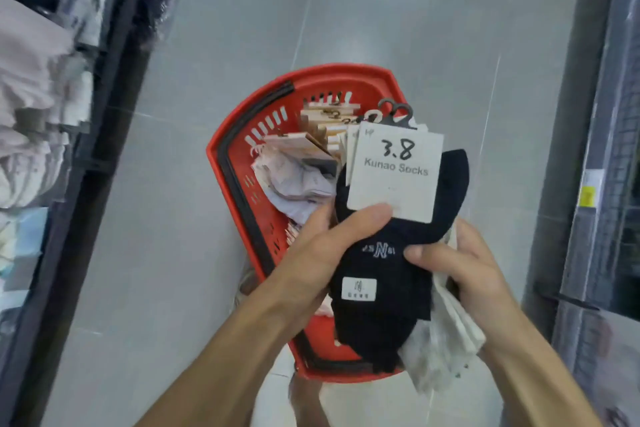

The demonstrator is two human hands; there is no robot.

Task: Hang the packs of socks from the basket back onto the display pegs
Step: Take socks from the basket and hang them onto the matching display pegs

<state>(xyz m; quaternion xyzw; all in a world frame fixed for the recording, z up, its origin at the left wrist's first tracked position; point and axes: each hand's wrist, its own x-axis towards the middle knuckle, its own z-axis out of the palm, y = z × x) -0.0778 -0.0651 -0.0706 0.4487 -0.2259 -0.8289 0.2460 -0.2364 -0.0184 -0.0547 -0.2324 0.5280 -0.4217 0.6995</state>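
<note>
A red basket [239,163] with black handles sits on the grey tiled floor below me, holding several packs of pale socks [294,180] with card headers. Above it, both hands hold a stack of sock packs. The top one is a black sock pack [381,274] with a white card marked "3.8 Kunao Socks" and black plastic hooks at its far end. My left hand [325,250] grips the stack from the left, thumb across the card's lower edge. My right hand [457,263] pinches its right side, with white sock packs [446,333] underneath.
A dark-framed display rack [100,121] with hanging pale garments and socks runs along the left. A grey shelving unit [602,156] with a yellow label stands on the right. Open tiled floor lies between them around the basket.
</note>
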